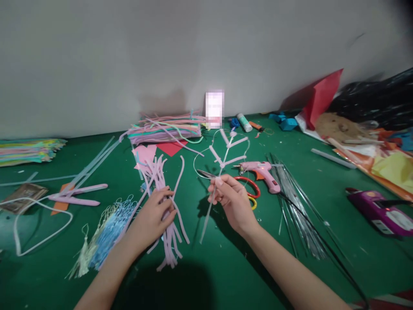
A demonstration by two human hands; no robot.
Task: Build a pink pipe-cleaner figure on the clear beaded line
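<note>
My left hand (159, 211) rests on a loose bundle of pink-lilac pipe cleaners (158, 168), its fingers curved and apart over the strands. My right hand (230, 198) is closed in a pinch on the stem of a pipe-cleaner branch (227, 150), which has short pale pink side pieces and a thin curved outline. The lower stem hangs below my fingers. Scissors with red and yellow handles (253, 187) pass behind my right hand, their blades showing on its left; whether they touch the hand I cannot tell. A pink glue gun (264, 172) lies just right.
More pipe cleaners (167, 129) are piled by the wall, near a lit, blurred screen (214, 107). Blue tassels (112, 228) lie left. Thin wires (300, 219) and a black cord spread right, before a purple device (380, 213). Coloured paper and a black bag (377, 97) fill the far right.
</note>
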